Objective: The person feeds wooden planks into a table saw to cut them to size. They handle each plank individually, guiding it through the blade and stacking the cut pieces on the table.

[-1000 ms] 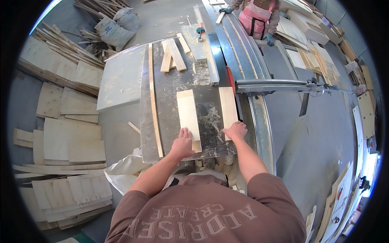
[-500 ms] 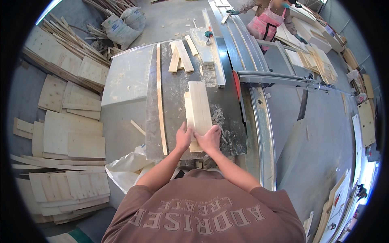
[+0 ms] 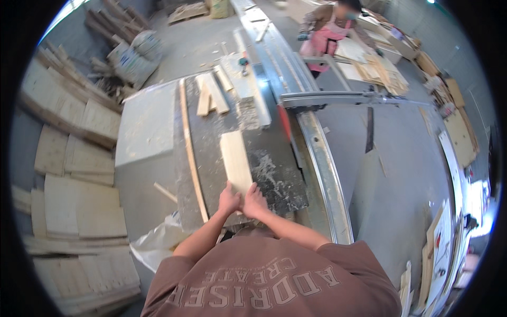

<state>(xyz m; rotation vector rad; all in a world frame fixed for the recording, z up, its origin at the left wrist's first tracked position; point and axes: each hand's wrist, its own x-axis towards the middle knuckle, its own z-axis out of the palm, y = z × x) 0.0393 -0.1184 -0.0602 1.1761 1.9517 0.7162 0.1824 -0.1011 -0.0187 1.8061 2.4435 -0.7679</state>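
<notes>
Pale matt wooden board, smooth-looking.

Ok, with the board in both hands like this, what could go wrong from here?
The left hand and right hand hold the board near its close end, so its far end might swing or dip. Pale debris on the dark tabletop could get under the board or let it slide. The long thin strip lies to the board's left and might get knocked.
</notes>
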